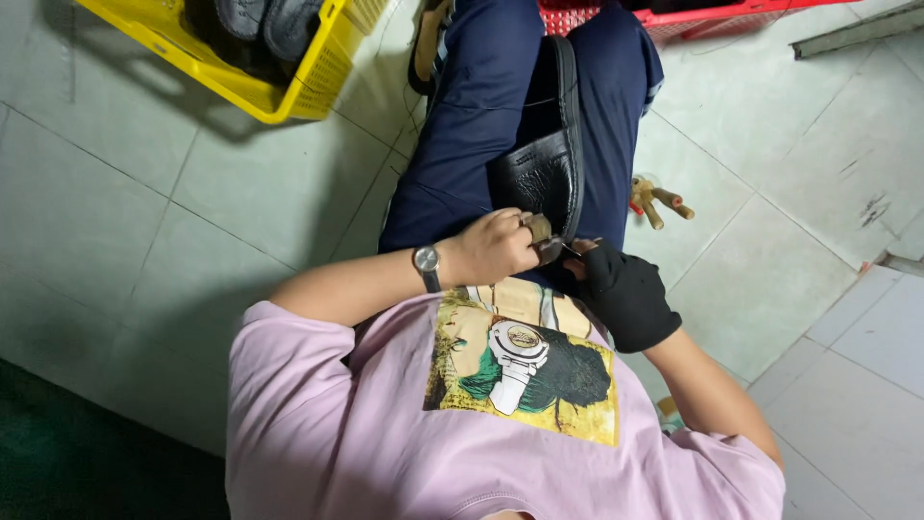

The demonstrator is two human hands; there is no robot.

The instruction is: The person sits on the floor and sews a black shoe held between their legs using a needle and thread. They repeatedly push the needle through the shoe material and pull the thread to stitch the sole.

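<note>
- Black leather, creased and glossy: the shoe (549, 164) lies on my lap between my thighs, its long axis running away from me, the end nearest my belly right at both my hands.
- My left hand (496, 246), bare with a wristwatch (426, 260) on it, is curled tight around a small brownish tool (541, 229) and presses against the near end of the shoe; it is the hand closer to the leather.
- My right hand (626, 289) wears a black fingerless glove, fingers drawn together, seemingly pinching something thin just beside the shoe's edge; what it pinches is too small to tell.
- Both hands meet at the same spot, almost touching each other.
- Beside my right leg a wooden-handled tool (659, 200) lies on the pale tiled floor (144, 231), near but apart from my hands.
- Farther off, a yellow plastic crate (308, 77) of latticed walls holds dark shoes; a red crate (693, 14) sits beyond my knees.
</note>
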